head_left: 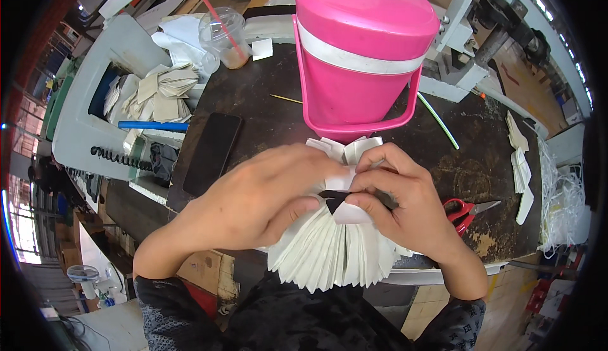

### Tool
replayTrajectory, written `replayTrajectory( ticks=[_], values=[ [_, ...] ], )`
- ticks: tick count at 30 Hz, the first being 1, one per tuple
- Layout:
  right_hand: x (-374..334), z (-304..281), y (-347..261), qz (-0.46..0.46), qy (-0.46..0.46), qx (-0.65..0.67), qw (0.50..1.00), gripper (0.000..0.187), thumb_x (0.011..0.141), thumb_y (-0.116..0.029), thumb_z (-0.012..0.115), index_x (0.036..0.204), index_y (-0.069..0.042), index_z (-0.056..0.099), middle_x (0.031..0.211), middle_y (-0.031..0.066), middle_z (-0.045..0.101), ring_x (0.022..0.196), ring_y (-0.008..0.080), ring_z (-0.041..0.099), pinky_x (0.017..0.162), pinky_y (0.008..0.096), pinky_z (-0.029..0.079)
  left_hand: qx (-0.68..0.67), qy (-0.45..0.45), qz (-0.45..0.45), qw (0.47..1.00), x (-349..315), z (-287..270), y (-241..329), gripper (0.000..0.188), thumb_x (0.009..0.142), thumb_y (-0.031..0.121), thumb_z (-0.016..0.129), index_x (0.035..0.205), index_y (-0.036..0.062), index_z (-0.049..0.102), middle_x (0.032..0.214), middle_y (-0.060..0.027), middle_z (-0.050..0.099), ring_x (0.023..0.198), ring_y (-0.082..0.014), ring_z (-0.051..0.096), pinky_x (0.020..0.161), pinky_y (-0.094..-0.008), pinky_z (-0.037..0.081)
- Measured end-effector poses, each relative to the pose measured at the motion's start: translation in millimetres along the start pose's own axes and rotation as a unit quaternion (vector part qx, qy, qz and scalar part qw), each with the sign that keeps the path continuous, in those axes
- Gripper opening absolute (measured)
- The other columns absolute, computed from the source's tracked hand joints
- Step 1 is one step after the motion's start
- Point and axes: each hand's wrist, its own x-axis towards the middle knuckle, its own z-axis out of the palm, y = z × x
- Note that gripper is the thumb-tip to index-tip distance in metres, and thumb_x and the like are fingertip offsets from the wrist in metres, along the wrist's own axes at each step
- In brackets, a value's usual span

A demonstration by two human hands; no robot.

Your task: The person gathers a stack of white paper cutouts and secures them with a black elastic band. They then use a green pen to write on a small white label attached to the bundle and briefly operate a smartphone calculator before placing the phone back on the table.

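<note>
"How far along?"
"White pieces (pixel 329 256) are fanned at the surface's (pixel 487 173) near edge. Right hand (pixel 405 202) pinches some, nearly closed; left hand (pixel 259 192) curls over, grip unclear."
"What remains?"
"Perhaps the unfanned pile (pixel 161 94) beyond the phone (pixel 212 151)."

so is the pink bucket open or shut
Shut: the pink bucket's lid sits on top, covering its mouth.

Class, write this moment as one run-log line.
left hand: at fanned white pieces; right hand: holding white piece; nearby: pink lidded bucket, red-handled scissors, black phone
</note>
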Motion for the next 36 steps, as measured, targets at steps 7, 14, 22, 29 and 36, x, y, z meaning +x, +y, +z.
replayTrajectory(
  ticks=[7,14,22,29,36],
  values=[
    [-5.8,-17.7,-17.8,0.039,-0.043,-0.091,0.994,0.017,0.084,-0.005,0.079,0.099,-0.001,0.073,0.092,0.0116,0.067,0.077,0.0275,0.070,0.069,0.0354,0.055,-0.023,-0.017,-0.048,0.998,-5.6,3.1,-13.0,0.026,0.081,0.006,0.080,0.107,0.0031,0.076,0.089,-0.0113,0.070,0.082,-0.0295,0.068,0.076,-0.0356,0.053],
    [-8.7,-16.5,-21.5,0.063,-0.028,-0.082,0.994,0.018,0.082,-0.002,0.080,0.099,-0.002,0.076,0.086,0.0129,0.071,0.073,0.0289,0.071,0.066,0.0349,0.055,-0.213,-0.056,-0.140,0.965,-9.0,-6.0,-7.5,0.011,0.085,0.002,0.077,0.096,0.0011,0.075,0.074,-0.0074,0.069,0.062,-0.0184,0.069,0.054,-0.0323,0.049],
    [-6.7,-11.5,-15.4,0.037,-0.009,-0.057,0.998,0.016,0.085,0.000,0.077,0.100,-0.002,0.074,0.086,0.0118,0.067,0.069,0.0285,0.067,0.062,0.0363,0.054,-0.052,-0.021,-0.157,0.986,-11.1,-0.4,-9.3,0.014,0.083,0.006,0.078,0.096,0.0038,0.074,0.080,-0.0086,0.069,0.069,-0.0238,0.069,0.058,-0.0330,0.050],
    [-4.1,-6.0,-16.7,0.042,-0.006,-0.084,0.996,0.014,0.083,0.002,0.078,0.097,-0.001,0.075,0.088,0.0101,0.069,0.071,0.0246,0.068,0.063,0.0327,0.054,-0.089,0.048,-0.120,0.988,-37.0,34.6,-22.6,0.018,0.074,-0.002,0.076,0.091,0.0029,0.073,0.088,-0.0101,0.067,0.081,-0.0295,0.067,0.071,-0.0377,0.054],
    [-1.0,-4.0,-16.6,0.048,-0.016,-0.098,0.994,0.016,0.081,0.004,0.077,0.096,-0.001,0.075,0.088,0.0093,0.069,0.070,0.0211,0.067,0.061,0.0301,0.053,-0.078,0.164,-0.054,0.982,-39.5,12.7,-24.6,0.013,0.080,0.003,0.081,0.092,0.0026,0.076,0.084,-0.0080,0.064,0.064,-0.0223,0.064,0.056,-0.0305,0.048]
  ],
)
